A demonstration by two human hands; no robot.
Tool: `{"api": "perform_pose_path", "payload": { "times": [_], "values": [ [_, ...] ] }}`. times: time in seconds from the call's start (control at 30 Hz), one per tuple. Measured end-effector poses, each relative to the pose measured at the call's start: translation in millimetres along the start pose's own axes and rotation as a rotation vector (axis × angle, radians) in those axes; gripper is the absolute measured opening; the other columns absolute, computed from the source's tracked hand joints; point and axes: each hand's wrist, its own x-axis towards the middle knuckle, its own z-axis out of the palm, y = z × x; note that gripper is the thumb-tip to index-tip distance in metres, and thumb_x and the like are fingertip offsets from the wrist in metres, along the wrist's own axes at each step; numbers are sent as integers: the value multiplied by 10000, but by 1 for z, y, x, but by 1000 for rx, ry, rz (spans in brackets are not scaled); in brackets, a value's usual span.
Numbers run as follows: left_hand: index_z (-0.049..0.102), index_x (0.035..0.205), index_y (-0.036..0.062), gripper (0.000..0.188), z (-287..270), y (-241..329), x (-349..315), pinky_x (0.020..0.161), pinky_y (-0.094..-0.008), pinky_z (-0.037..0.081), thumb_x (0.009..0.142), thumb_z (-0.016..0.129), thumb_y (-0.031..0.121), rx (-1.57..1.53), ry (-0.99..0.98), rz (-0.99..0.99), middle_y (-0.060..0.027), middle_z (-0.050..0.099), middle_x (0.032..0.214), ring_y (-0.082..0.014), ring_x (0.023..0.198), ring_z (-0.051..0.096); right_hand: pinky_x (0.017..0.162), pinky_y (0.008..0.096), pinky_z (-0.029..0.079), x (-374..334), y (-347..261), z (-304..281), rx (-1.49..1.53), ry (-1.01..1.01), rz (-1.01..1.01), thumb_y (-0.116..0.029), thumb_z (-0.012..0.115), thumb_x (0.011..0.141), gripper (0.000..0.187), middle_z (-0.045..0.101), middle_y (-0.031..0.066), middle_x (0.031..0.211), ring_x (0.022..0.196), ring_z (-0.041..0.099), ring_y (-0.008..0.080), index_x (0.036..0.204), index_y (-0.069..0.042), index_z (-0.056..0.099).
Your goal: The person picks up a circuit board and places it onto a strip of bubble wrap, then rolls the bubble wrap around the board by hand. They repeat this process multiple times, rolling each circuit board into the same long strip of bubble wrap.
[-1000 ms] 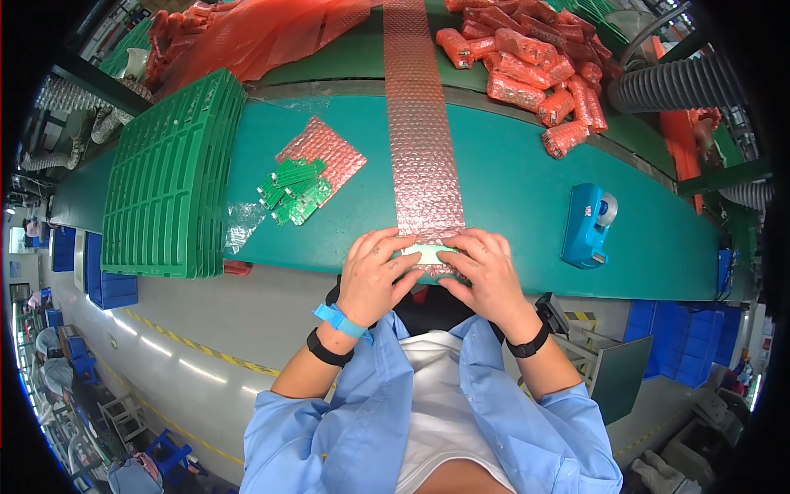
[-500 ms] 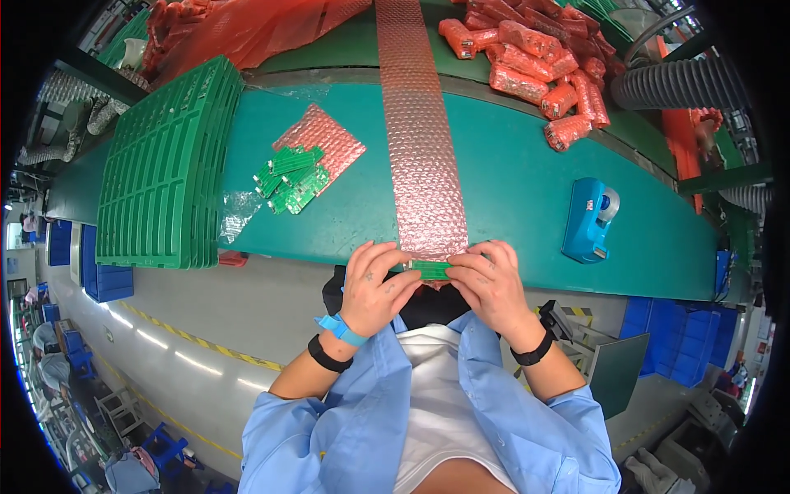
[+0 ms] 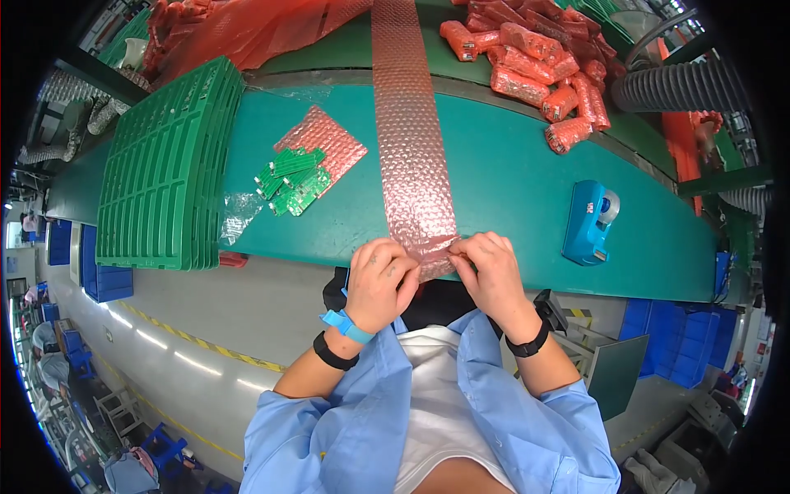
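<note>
A long strip of pink bubble wrap runs from the far side of the green table down to its near edge. My left hand pinches the left side of its near end, and my right hand grips the right side. Between the hands the wrap is folded over, and no green board shows there; whatever lies inside is hidden. To the left, several green circuit boards lie piled on a square of pink bubble wrap.
A stack of green plastic trays stands at the left. On the right sits a blue tape dispenser. Several red-wrapped bundles are heaped at the back right, beside a grey hose. The table's near edge lies by my hands.
The green board between my hands has gone from sight under the folded wrap. My hands have turned inward, and the strip has shifted slightly left.
</note>
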Motion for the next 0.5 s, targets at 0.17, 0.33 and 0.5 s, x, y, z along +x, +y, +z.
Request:
{"api": "perform_pose_path", "payload": {
  "times": [0.17, 0.33, 0.5],
  "values": [
    [721, 984, 97, 168, -5, 2, 7, 1022, -490, 514, 864, 838, 80, 28, -30, -88, -63, 682, 1162, -333, 1217, 658, 949, 443, 507, -5, 0, 13, 5, 115, 40, -132, 875, 892, 221, 733, 43, 1087, 1056, 671, 306, 1087, -110, 773],
    [713, 961, 88, 148, -10, 2, 12, 1024, -491, 515, 870, 830, 84, 40, -73, -113, -69, 681, 1173, -340, 1240, 647, 1005, 483, 506, -7, -4, 14, -10, 221, -179, -165, 909, 825, 337, 721, 24, 1235, 1169, 654, 321, 1137, -143, 785],
    [725, 954, 83, 124, -17, 7, 12, 1027, -490, 517, 878, 822, 86, 26, -105, -149, -68, 686, 1172, -340, 1234, 647, 1040, 505, 490, -10, -4, 19, -29, 34, -201, -186, 926, 791, 412, 729, 4, 1275, 1229, 649, 310, 1182, -155, 801]
  ]
}}
